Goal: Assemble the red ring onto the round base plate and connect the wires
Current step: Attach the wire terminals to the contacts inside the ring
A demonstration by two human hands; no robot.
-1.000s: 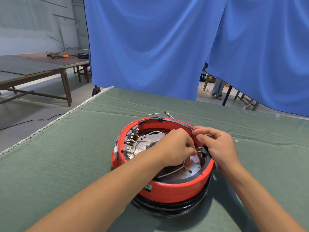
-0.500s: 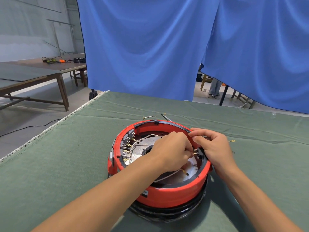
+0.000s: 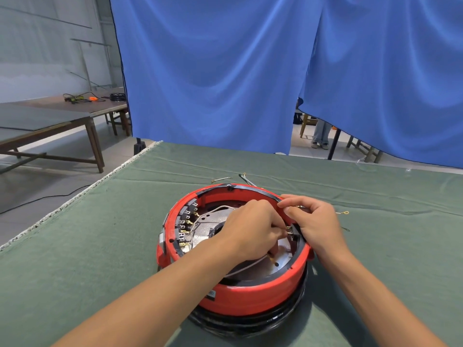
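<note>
Seating a wire terminal at the right-hand inner wall of the glossy red plastic ring (image 3: 253, 294), which already sits on the round silvery metal base plate (image 3: 213, 221) over a black lower housing on the green felt-covered table (image 3: 87, 246).

The left hand (image 3: 253, 231) reaches inside the ring with fingers curled down, apparently pinching the end of a thin white wire (image 3: 246, 267) near the small brass terminal block (image 3: 290, 231) (the fingertips themselves are hidden, so the grip is judged, not confirmed). The right hand (image 3: 315, 224) rests over the rim beside that block, thumb and forefinger pinched together; what they hold cannot be told. Recommended: steady the block with the right hand, push the connector straight on, and avoid disturbing the row of brass-tipped terminals (image 3: 186, 229) already wired on the left wall. Loose ring-ended wires (image 3: 344, 212) lie on the felt beyond.
</note>
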